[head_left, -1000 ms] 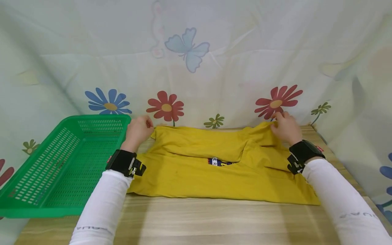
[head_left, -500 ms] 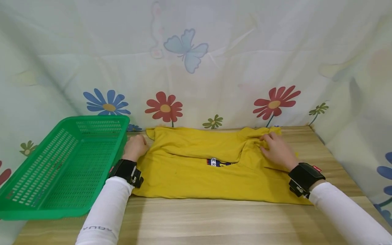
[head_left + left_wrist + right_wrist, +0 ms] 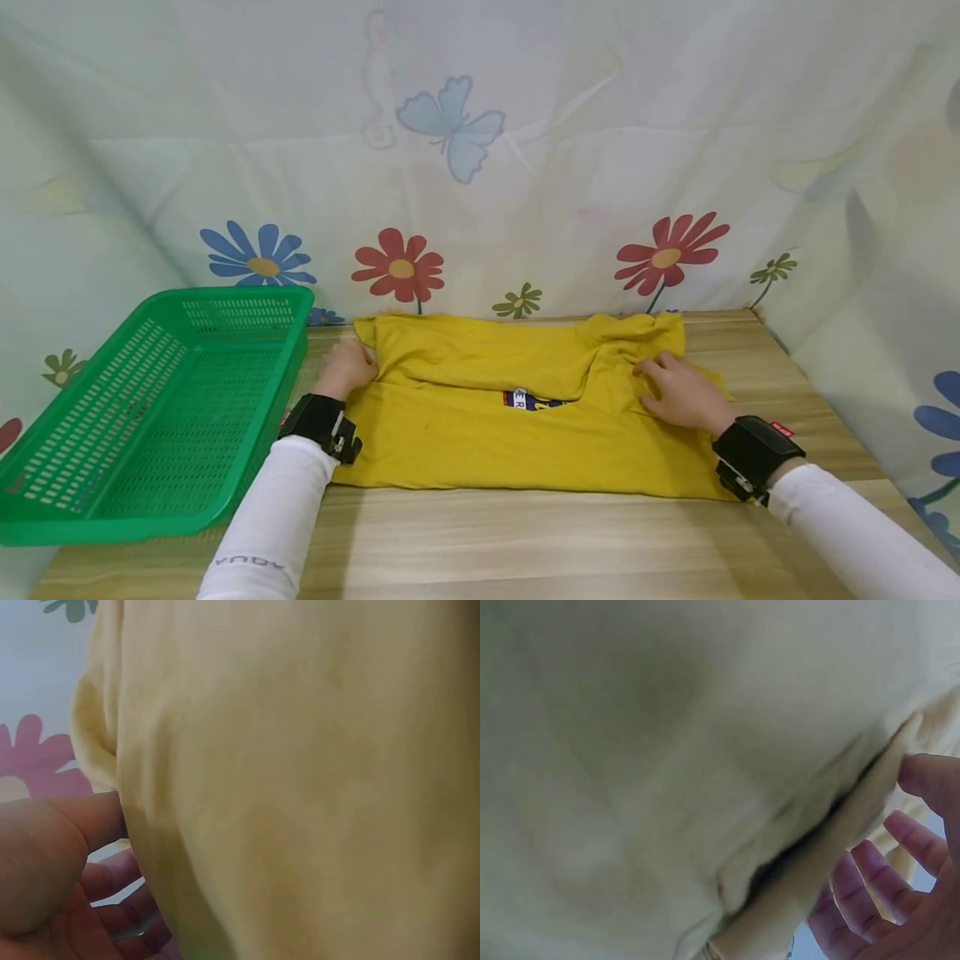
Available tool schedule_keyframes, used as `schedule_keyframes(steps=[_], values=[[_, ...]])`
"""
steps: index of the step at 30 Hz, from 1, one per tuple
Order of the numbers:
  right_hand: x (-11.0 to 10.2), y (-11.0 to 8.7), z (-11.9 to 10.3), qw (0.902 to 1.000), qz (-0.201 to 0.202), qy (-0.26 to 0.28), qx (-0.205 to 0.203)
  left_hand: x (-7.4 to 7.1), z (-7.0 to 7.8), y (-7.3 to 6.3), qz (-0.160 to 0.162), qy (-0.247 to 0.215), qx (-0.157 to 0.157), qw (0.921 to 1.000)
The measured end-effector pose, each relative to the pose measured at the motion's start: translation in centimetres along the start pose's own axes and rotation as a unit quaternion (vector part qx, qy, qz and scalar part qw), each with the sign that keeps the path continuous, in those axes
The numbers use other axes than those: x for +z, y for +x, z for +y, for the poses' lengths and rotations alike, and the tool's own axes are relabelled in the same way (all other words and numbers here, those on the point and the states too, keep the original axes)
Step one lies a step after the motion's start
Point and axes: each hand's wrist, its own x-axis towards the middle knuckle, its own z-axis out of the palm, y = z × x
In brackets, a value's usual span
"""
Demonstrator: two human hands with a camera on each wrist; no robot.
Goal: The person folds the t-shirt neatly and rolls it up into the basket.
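A yellow shirt [image 3: 480,442] lies spread across the table, its far part folded toward the near side. A dark blue printed patch with white and yellow letters shows at the fold's edge. My left hand [image 3: 347,368] grips the shirt's left edge with curled fingers. In the left wrist view, the thumb [image 3: 97,817] meets the cloth edge and the fingertips are hidden behind it. At the shirt's right side, my right hand [image 3: 684,393] rests over the creased cloth. The right wrist view shows its fingers [image 3: 889,885] loosely spread beside a raised fold, the thumb tip at that fold.
A green perforated plastic basket [image 3: 172,417] stands left of the shirt, close to my left forearm. The wooden table [image 3: 525,550] extends in front of the shirt. A white curtain [image 3: 562,208] with printed flowers and a butterfly hangs behind and at both sides.
Both hands have come down and nearer from the shirt's far corners. The right hand has moved inward, the left lately slightly rightward. The shirt's right and left ends have drawn inward.
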Motion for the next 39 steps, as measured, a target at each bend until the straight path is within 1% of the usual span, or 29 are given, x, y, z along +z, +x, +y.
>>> schedule_keyframes(steps=[3, 7, 11, 13, 17, 19, 22, 24, 28, 30, 31, 36, 39], values=[[0.3, -0.1, 0.0, 1.0000, 0.000, -0.006, -0.005, 0.0, 0.2, -0.1, -0.011, -0.012, 0.006, 0.9999], [0.5, 0.0, -0.1, 0.9999, 0.001, -0.011, -0.006, -0.1, 0.4, 0.0, -0.037, -0.009, 0.003, 0.9993], [0.5, 0.0, -0.2, 0.9999, 0.001, -0.014, -0.002, -0.2, 0.7, 0.1, -0.066, 0.014, 0.001, 0.9977], [0.5, 0.0, -0.2, 0.9999, 0.001, -0.015, 0.001, -0.1, 0.9, 0.1, -0.071, 0.027, 0.000, 0.9971], [0.6, 0.0, -0.2, 0.9998, 0.000, -0.017, 0.005, 0.1, 0.9, -0.3, -0.060, 0.034, -0.016, 0.9975], [0.7, 0.0, -0.2, 0.9998, 0.001, -0.017, 0.005, 0.1, 0.8, -0.5, -0.047, 0.024, -0.020, 0.9984], [0.7, -0.1, -0.2, 0.9998, 0.003, -0.019, 0.004, -0.4, 0.5, -0.9, -0.024, 0.018, -0.016, 0.9994], [0.7, -0.1, -0.1, 0.9998, 0.006, -0.020, 0.001, -0.8, 0.2, -1.3, -0.007, 0.020, -0.019, 0.9996], [0.9, -0.1, 0.1, 0.9997, 0.012, -0.021, -0.010, -2.3, -0.4, -2.3, 0.010, 0.021, -0.066, 0.9975], [0.9, -0.1, 0.1, 0.9997, 0.012, -0.018, -0.012, -2.9, -0.6, -2.7, 0.010, 0.019, -0.086, 0.9960], [0.9, -0.1, 0.2, 0.9997, 0.012, -0.017, -0.011, -3.1, -0.7, -2.9, 0.010, 0.018, -0.090, 0.9957], [0.8, -0.1, 0.2, 0.9998, 0.009, -0.018, -0.006, -3.6, -0.8, -3.1, 0.017, 0.019, -0.087, 0.9959], [0.9, -0.1, 0.2, 0.9997, 0.008, -0.021, -0.007, -3.6, -0.6, -3.1, 0.031, 0.018, -0.083, 0.9959]])
